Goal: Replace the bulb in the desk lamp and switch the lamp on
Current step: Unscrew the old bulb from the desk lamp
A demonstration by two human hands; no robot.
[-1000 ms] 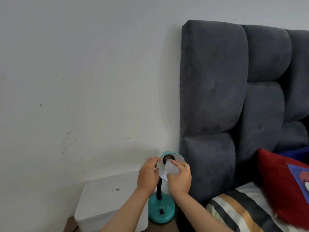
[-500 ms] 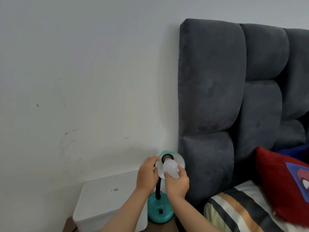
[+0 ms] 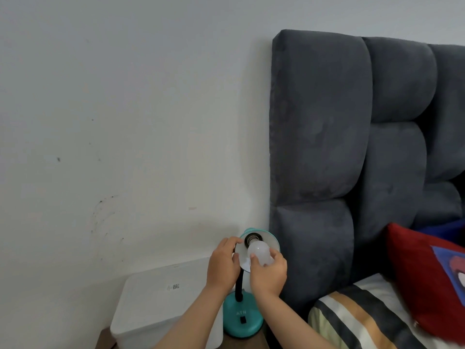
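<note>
A teal desk lamp stands on a wooden bedside table, its round base with a black switch at the bottom and a black flexible neck rising from it. The lamp shade, white inside, faces me. A white frosted bulb sits at the dark socket in the shade's middle. My right hand grips the bulb from below with its fingertips. My left hand holds the shade's left rim, thumb on the inside. How deep the bulb's base sits in the socket is hidden.
A white lidded box stands left of the lamp against the white wall. A dark grey padded headboard rises right of the lamp. A striped pillow and a red cushion lie on the bed.
My right hand has shifted its grip lower on the bulb, so more of the bulb shows. The left hand stays on the shade's rim.
</note>
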